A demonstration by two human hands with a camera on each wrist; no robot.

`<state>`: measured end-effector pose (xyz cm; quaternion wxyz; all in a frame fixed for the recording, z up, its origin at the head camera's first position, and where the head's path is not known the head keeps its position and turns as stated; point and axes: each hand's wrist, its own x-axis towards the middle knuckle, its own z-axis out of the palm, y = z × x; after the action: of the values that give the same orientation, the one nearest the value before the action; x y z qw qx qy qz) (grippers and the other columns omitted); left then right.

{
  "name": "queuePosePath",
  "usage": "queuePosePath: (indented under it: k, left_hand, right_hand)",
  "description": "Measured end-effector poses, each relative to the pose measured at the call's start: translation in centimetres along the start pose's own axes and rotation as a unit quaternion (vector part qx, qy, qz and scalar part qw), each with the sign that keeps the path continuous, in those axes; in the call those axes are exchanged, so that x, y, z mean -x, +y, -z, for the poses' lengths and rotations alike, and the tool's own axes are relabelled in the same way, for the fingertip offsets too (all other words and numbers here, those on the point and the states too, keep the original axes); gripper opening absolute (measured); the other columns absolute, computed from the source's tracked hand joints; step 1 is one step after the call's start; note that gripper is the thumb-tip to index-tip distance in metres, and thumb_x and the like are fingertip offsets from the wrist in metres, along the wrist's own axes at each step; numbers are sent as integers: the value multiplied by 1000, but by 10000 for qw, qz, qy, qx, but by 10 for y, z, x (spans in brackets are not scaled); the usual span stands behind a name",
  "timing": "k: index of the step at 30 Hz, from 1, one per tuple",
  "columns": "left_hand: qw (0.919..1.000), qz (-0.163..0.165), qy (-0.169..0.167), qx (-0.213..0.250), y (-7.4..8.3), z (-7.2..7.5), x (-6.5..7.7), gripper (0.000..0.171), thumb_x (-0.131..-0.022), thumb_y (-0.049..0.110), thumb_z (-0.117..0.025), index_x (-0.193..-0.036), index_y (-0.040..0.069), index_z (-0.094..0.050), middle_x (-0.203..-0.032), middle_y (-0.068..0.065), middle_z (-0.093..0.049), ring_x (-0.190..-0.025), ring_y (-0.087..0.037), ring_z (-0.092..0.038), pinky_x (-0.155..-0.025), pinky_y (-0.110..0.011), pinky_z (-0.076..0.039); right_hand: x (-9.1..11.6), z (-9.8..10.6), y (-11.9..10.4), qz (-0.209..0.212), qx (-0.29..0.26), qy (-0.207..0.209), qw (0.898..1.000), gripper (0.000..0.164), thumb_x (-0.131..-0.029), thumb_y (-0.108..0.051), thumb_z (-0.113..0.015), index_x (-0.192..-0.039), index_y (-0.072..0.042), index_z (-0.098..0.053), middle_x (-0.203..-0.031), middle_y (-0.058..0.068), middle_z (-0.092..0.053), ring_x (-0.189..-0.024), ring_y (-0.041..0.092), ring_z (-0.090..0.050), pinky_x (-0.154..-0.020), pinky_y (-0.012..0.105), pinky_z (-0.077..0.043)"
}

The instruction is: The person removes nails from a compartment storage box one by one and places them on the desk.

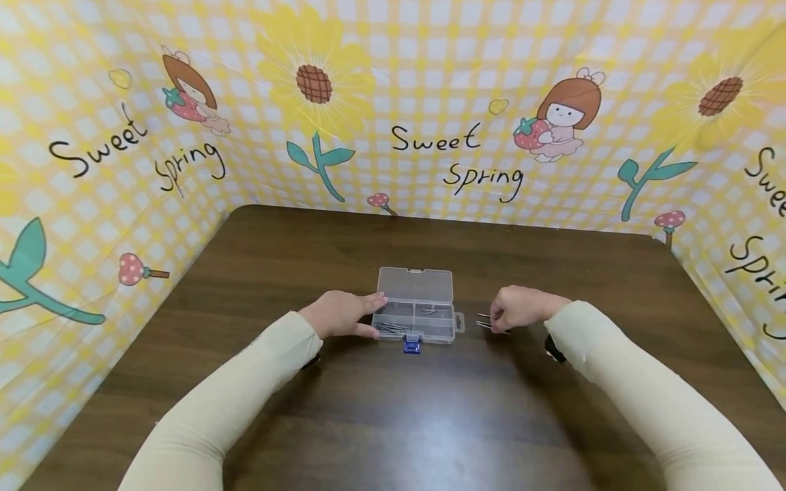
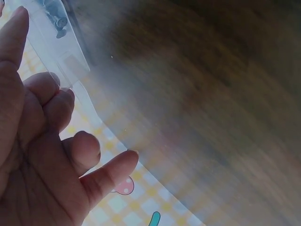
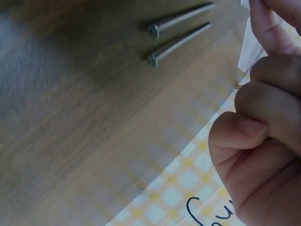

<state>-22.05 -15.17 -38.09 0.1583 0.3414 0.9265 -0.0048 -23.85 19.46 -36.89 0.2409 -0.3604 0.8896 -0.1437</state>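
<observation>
A clear plastic box (image 1: 442,331) with a raised lid (image 1: 417,285) stands mid-table, divided into compartments. Several nails (image 1: 393,328) lie in its front left compartment, and smaller ones (image 1: 430,311) sit toward the back right. My left hand (image 1: 334,314) rests at the box's left end, fingertips by the lid and thumb at the front corner. To the right of the box, my right hand (image 1: 520,305) reaches down, thumb and forefinger pinching at a nail (image 1: 482,315). Two more nails (image 3: 181,43) lie on the wood beside it. The right fingertips are cut off in the right wrist view.
A blue latch (image 1: 412,346) hangs from the box's front, and a clear hanging tab (image 1: 460,322) sticks out on its right. The brown wooden table (image 1: 295,252) is bordered by a yellow checked cloth (image 1: 430,82) at the back and sides.
</observation>
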Motion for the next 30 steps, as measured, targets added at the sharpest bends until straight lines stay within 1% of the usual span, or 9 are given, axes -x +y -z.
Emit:
queuePosePath:
  k: [3, 6, 9, 15, 21, 25, 30]
  left_hand:
    - [10000, -7, 9, -22, -1, -1, 1, 77, -89, 51, -59, -149, 11, -34, -153, -3, -32, -121, -23, -53, -91, -37, -46]
    - [10000, -31, 27, -79, -2, -4, -1, 77, -89, 51, -59, -149, 11, -34, -153, -3, -32, -116, -24, -57, -89, -36, -48]
    - [9999, -15, 39, -94, -3, -4, -2, 76, -89, 51, -58, -149, 11, -35, -153, -3, -33, -114, -24, -58, -89, -36, -47]
    - [10000, -13, 40, -81, -3, -2, -3, 77, -89, 51, -59, -149, 11, -34, -153, -4, -32, -120, -24, -54, -93, -37, -46]
    - [9998, -21, 58, -169, -3, -1, -4, 77, -89, 52, -59, -149, 11, -35, -152, -3, -33, -109, -25, -61, -86, -38, -49]
    - [9998, -28, 16, -191, -3, -1, -3, 76, -89, 52, -58, -149, 11, -35, -153, -4, -33, -113, -25, -60, -88, -38, -48]
    - [9999, -51, 15, -138, -1, 0, -1, 76, -90, 51, -58, -149, 10, -34, -153, -4, -33, -116, -25, -58, -90, -39, -47]
  right_hand:
    - [-1, 2, 0, -73, 53, -71, 9999, 11, -82, -7, -66, -72, -8, -71, -64, -10, -59, -58, 3, -45, -56, 22, -41]
    - [-1, 2, 0, -81, 28, -92, 9999, 11, -82, -6, -65, -72, -8, -71, -64, -9, -60, -58, 3, -46, -56, 22, -41]
    - [-2, 2, 1, -80, 27, -96, 9999, 12, -82, -6, -65, -72, -8, -70, -63, -9, -59, -58, 3, -45, -56, 22, -42]
    - [-2, -1, 2, -168, 242, 25, 9996, 12, -81, -9, -66, -69, -9, -69, -60, -11, -56, -57, 3, -45, -56, 23, -42]
    - [-3, -7, 7, -334, 462, 113, 9983, 12, -80, -11, -66, -69, -11, -69, -60, -11, -55, -57, 5, -45, -55, 24, -41]
    - [-3, -10, 9, -448, 519, 141, 9975, 12, -80, -13, -66, -69, -13, -69, -62, -12, -55, -59, 5, -45, -56, 25, -41]
    - [-4, -12, 11, -420, 502, 141, 9978, 13, -80, -13, -67, -67, -13, -67, -61, -12, -54, -59, 6, -45, -56, 25, -40]
